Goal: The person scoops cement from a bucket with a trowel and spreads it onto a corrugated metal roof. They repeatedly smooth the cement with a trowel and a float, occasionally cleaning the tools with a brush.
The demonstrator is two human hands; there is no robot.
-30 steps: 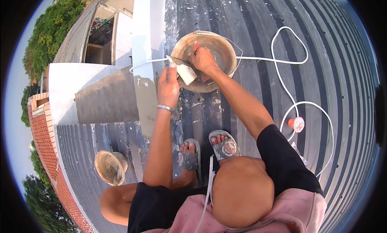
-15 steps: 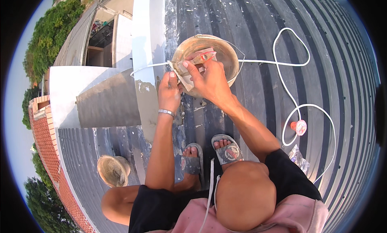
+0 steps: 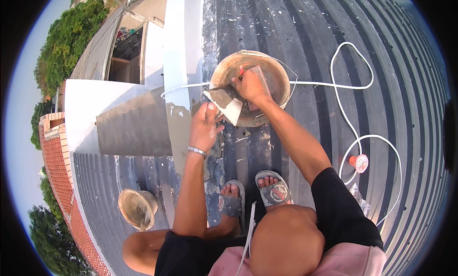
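A round, mortar-stained bucket (image 3: 282,80) with a wire handle stands before me on the ribbed metal roof. My left hand (image 3: 203,125) is at the bucket's near left rim, its thumb on the edge of a flat, grey-and-white, mortar-smeared plate (image 3: 225,100) and its other fingers partly under it. The plate slants over the rim. Inside the bucket's opening, my right hand (image 3: 252,89) is closed on a flat, reddish-brown plastering float (image 3: 260,75). A bit of red shows at its fingertips; the grip itself is mostly hidden.
A smaller dirty bucket (image 3: 137,208) lies at the lower left. White cord (image 3: 343,86) loops across the roof on the right, near a red-and-white cup (image 3: 359,163) and a clear plastic wrapper (image 3: 359,196). A wall's partly plastered top (image 3: 174,118) runs along the left.
My right hand has drawn back from the plate and turned down into the bucket with the float. The plate's face is now uncovered. My left hand's lower fingers have spread.
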